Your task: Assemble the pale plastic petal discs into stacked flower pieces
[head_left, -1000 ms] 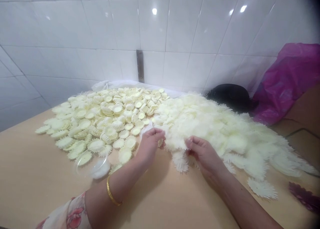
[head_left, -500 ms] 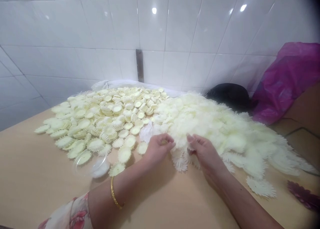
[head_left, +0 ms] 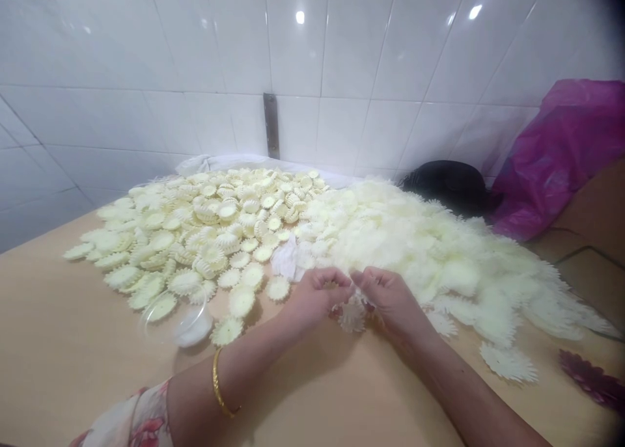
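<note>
We're pinching one frilly petal disc (head_left: 351,315) between our left hand (head_left: 317,297) and right hand (head_left: 388,298), fingers curled nearly closed, beside the fluffy pile (head_left: 415,239) on the tabletop (head_left: 73,343).

you worked in a small craft workshop: a white tiled wall (head_left: 195,43) stood behind your wooden table (head_left: 73,343), which carried heaps of cream flower pieces (head_left: 195,226), with a pink plastic bag (head_left: 561,154) beside them.
</note>
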Demonstrator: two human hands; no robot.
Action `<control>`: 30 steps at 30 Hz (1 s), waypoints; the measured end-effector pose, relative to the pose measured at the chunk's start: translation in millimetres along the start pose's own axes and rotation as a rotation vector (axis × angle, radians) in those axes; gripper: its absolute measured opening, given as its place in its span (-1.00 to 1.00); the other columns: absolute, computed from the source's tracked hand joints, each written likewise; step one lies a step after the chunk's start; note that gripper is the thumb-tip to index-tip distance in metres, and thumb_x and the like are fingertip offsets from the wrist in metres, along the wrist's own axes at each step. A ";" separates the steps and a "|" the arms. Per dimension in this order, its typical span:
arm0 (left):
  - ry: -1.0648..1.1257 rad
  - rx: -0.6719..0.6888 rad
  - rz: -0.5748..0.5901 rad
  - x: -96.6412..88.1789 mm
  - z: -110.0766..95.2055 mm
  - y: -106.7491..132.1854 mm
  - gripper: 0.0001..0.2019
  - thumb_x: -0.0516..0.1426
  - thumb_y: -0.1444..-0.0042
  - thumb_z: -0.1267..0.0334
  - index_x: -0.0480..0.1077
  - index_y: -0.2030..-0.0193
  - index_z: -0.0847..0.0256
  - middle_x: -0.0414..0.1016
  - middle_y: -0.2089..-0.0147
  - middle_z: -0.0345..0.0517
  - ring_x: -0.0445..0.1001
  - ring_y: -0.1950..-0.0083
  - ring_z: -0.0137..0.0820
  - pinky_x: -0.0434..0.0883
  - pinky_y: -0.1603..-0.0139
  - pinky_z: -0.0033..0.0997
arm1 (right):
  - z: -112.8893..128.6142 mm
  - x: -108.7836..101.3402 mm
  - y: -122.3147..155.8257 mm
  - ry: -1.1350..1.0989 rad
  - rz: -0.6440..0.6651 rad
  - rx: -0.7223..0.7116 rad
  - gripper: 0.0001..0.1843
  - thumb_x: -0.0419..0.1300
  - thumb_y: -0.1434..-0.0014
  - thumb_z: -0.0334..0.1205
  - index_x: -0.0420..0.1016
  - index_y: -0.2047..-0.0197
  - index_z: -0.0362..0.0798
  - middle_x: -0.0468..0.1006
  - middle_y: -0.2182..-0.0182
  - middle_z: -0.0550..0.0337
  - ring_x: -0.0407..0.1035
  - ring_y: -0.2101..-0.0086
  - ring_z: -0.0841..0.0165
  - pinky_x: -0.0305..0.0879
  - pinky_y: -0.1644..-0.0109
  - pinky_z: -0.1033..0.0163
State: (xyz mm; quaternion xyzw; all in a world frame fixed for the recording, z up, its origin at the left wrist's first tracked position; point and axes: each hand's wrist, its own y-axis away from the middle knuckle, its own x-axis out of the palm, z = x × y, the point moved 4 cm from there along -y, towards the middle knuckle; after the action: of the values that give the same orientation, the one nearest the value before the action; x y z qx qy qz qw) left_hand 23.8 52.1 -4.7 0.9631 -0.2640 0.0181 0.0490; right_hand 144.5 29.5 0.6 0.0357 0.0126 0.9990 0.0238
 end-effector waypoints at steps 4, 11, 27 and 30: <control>-0.051 0.051 -0.187 -16.7 -6.7 -4.1 -0.84 0.11 0.03 0.21 0.27 0.50 0.25 0.26 0.59 -0.27 0.23 0.58 -0.55 0.24 0.50 -0.49 | 8.0 -7.9 0.2 0.114 -0.079 -0.075 -0.51 0.19 0.04 0.10 0.10 0.69 -0.06 0.07 0.75 0.41 -0.01 0.68 0.54 -0.02 0.61 0.38; -0.409 0.114 -0.309 -29.7 -12.3 -8.3 -0.79 0.16 0.11 0.16 0.40 0.36 0.26 0.36 0.44 -0.19 0.26 0.49 -0.51 0.23 0.46 -0.48 | 17.4 -19.1 -1.5 0.571 -0.239 -0.206 -0.57 0.11 -0.05 0.07 0.17 0.64 -0.05 0.14 0.70 0.35 0.07 0.61 0.49 0.03 0.54 0.35; 0.315 -0.090 -0.127 -15.8 -7.1 -6.7 -0.77 0.15 0.13 0.50 0.27 0.28 0.29 0.39 0.50 -0.11 0.42 0.51 -0.46 0.35 0.41 -0.42 | 25.8 -12.6 10.0 0.642 -0.331 -0.406 -0.72 0.05 -0.12 -0.09 0.30 0.54 -0.05 0.23 0.67 0.28 0.11 0.61 0.44 0.07 0.54 0.33; 0.262 -0.072 -0.139 -13.6 -7.4 -5.2 -0.80 0.16 0.11 0.46 0.26 0.30 0.30 0.37 0.53 -0.15 0.43 0.53 -0.45 0.35 0.44 -0.43 | 24.2 -9.6 10.3 0.628 -0.290 -0.378 -0.72 0.05 -0.12 -0.09 0.29 0.54 -0.06 0.23 0.66 0.28 0.11 0.60 0.44 0.06 0.55 0.33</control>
State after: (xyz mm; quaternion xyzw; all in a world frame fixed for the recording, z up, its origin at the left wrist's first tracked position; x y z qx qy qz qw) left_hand 14.7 64.3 1.4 0.9660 -0.1886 0.1309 0.1187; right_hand 155.4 19.3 24.3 -0.2786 -0.1599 0.9324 0.1658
